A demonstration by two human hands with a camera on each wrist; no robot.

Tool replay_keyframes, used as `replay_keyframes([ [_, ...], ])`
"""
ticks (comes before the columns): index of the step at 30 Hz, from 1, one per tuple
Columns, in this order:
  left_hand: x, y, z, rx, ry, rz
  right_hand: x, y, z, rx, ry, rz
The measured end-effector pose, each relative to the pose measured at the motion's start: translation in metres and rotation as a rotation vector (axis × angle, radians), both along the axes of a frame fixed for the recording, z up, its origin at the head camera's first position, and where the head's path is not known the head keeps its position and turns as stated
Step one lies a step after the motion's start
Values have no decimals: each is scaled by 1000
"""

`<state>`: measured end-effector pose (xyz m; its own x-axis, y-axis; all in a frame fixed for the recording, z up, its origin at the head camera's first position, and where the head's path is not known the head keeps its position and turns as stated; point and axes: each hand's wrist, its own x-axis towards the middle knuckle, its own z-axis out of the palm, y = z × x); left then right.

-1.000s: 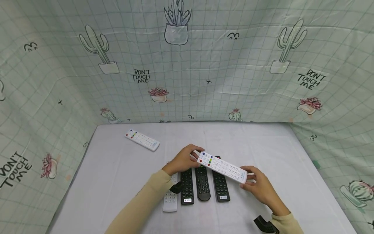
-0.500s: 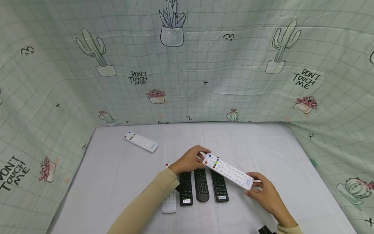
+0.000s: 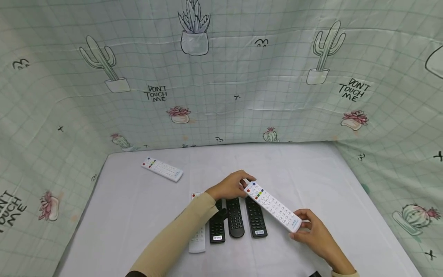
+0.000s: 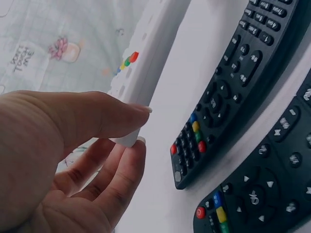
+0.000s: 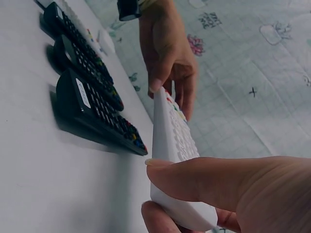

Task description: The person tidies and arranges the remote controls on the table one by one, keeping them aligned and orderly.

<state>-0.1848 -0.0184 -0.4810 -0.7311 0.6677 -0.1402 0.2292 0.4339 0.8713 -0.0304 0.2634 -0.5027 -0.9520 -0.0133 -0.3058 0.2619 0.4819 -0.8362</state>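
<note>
Both hands on it: the left hand (image 3: 231, 186) pinches the top end of a white button remote (image 3: 273, 206), the right hand (image 3: 314, 230) grips the bottom, and it's slanting in mid-air above the white table (image 3: 128, 223)! Pale blue print by the right fingertips, too small to read. Beneath and left, three black remotes (image 3: 257, 219) lie in a row, two with whitish labels, illegible here. And behind, the grid-patterned cloth (image 3: 221, 73) spells it out in black capitals: "DON'T TOUCH ME".
</note>
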Motion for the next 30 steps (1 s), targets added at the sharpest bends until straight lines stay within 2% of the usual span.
replay_keyframes([
  [10, -6, 19, 2, -73, 16, -29, 7, 3, -6, -100, -33, 3],
  [22, -14, 39, -5, -130, 56, -65, 11, 2, -14, -101, -44, -41],
  [30, -19, 49, -11, -153, 104, -93, 12, 3, -23, -85, -6, -19],
])
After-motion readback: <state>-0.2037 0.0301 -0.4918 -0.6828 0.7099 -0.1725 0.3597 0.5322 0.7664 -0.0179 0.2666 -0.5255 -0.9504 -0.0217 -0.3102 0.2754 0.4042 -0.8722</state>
